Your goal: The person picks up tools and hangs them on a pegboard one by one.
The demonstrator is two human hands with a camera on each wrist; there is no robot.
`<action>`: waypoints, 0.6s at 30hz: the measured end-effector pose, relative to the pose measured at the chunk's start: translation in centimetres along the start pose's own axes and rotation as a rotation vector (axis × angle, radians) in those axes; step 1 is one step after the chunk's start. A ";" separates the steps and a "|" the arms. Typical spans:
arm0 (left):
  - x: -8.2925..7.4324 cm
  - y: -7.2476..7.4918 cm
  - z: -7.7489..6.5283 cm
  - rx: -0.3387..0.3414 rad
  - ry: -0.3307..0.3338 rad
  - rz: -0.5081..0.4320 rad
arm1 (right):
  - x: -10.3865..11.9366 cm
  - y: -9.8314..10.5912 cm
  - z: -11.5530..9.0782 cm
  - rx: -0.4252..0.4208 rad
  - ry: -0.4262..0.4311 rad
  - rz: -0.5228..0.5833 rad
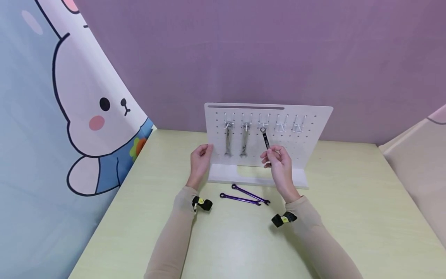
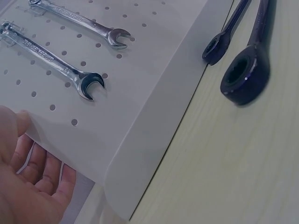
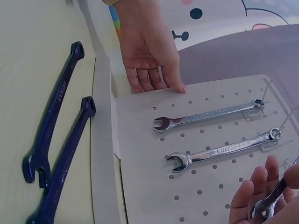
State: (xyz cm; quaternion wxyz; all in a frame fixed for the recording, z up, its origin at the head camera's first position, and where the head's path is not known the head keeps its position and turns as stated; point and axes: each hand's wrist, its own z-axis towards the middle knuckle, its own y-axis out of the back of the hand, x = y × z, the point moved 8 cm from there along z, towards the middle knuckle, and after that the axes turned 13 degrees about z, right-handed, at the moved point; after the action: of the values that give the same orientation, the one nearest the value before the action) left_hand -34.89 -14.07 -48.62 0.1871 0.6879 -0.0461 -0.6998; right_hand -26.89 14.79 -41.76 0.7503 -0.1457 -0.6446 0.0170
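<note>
Right of centre, the right hand (image 1: pixel 280 158) pinches a dark wrench (image 1: pixel 266 140), its ring end close to the middle hook (image 1: pixel 263 124) (two purple wrenches (image 1: pixel 240 199) lie at lower centre). The left hand (image 1: pixel 200 161) grips the white pegboard (image 1: pixel 296 150) by its left edge.

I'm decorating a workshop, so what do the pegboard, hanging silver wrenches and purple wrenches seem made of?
Pegboard: smooth, matte white; painted metal or plastic, I can't tell.
Silver wrenches: probably polished, chromed steel, judging by bright highlights.
Purple wrenches: likely metal with a glossy coloured coating, given glints.
</note>
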 end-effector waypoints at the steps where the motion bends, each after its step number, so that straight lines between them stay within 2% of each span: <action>1: 0.0 0.0 0.0 0.003 0.002 0.002 | 0.0 0.0 0.0 -0.002 -0.001 0.000; 18: 0.1 -0.1 0.0 0.004 0.004 0.016 | -0.6 0.1 1.1 -0.026 -0.043 0.013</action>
State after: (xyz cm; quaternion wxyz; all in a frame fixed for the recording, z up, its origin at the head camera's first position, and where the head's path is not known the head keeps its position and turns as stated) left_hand -34.95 -13.99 -48.79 0.1915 0.6892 -0.0527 -0.6968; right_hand -28.02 15.00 -42.23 0.7342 -0.1592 -0.6598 0.0164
